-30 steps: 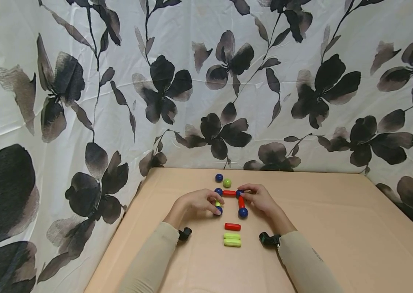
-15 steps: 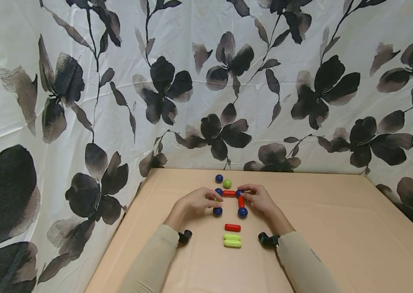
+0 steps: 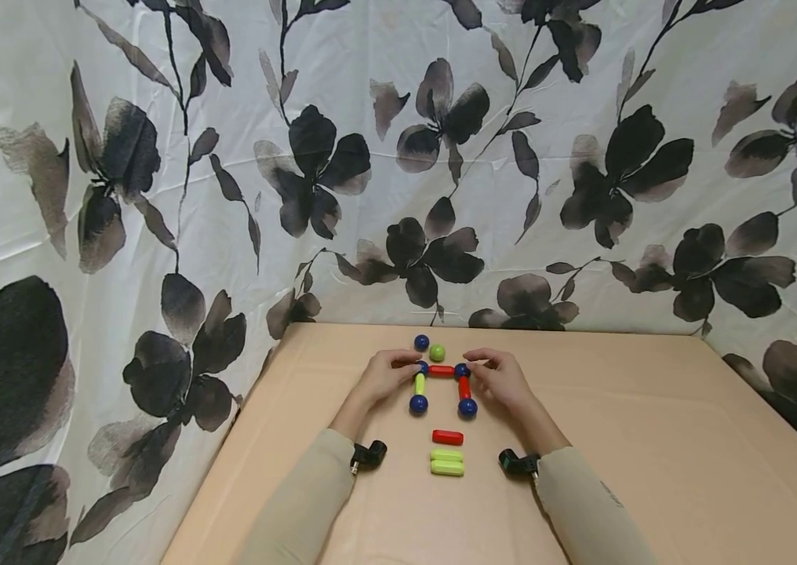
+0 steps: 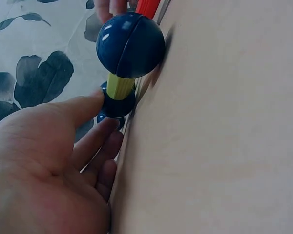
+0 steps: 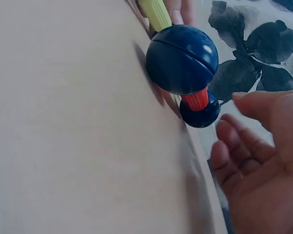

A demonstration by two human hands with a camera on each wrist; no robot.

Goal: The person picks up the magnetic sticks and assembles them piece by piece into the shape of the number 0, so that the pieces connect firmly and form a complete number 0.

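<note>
A three-sided frame lies on the table: a red rod [image 3: 442, 371] across the far side, a yellow-green rod [image 3: 420, 384] down the left and another red rod [image 3: 465, 388] down the right. Blue balls join and end the rods. My left hand [image 3: 386, 377] pinches the far-left blue ball [image 4: 118, 106] between thumb and fingers. Beside the far-right blue ball [image 5: 200, 113] is my right hand [image 3: 501, 378], its thumb and fingers spread, a small gap showing in the right wrist view. The near-left ball [image 3: 418, 404] and near-right ball [image 3: 467, 408] are untouched.
Behind the frame sit a loose blue ball [image 3: 421, 342] and a green ball [image 3: 437, 352]. A loose red rod [image 3: 448, 437] and two yellow-green rods [image 3: 447, 468] lie on the near side. Floral cloth [image 3: 441, 196] hangs behind the table [image 3: 617, 439].
My left hand has moved from the left yellow-green rod and near-left ball to the far-left ball, uncovering the rod. The right hand has drawn slightly off the far-right ball.
</note>
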